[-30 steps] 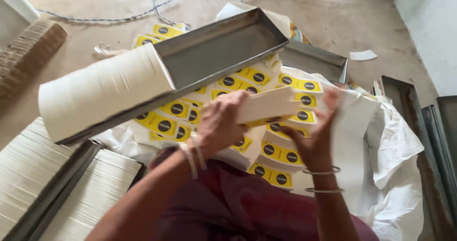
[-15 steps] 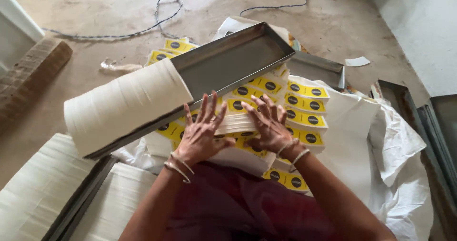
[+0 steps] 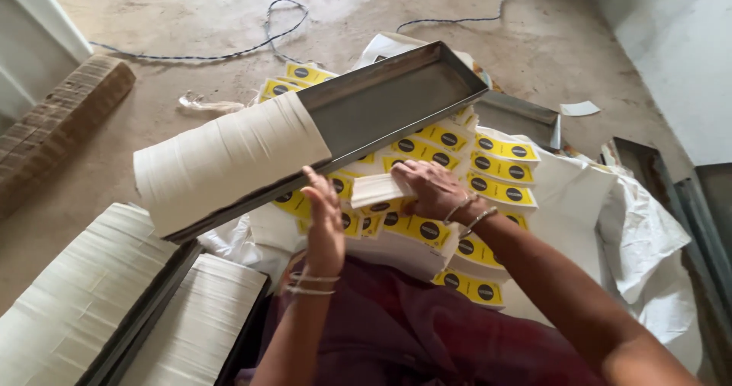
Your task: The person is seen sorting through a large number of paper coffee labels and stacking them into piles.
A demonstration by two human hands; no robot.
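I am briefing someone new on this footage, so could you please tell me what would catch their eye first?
First, the long grey metal tray slanting across the middle, its lower left end packed with a thick block of white paper slips. Below it, the right hand grips a small white stack of slips, with the left hand open beside it. Yellow labels with dark round marks lie spread in piles beneath and to the right.

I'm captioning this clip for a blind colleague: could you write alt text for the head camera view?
A seated person's right hand grips a small white paper stack while the open left hand rests beside it. Above them a long metal tray holds a packed row of white sheets, over piles of yellow labels.
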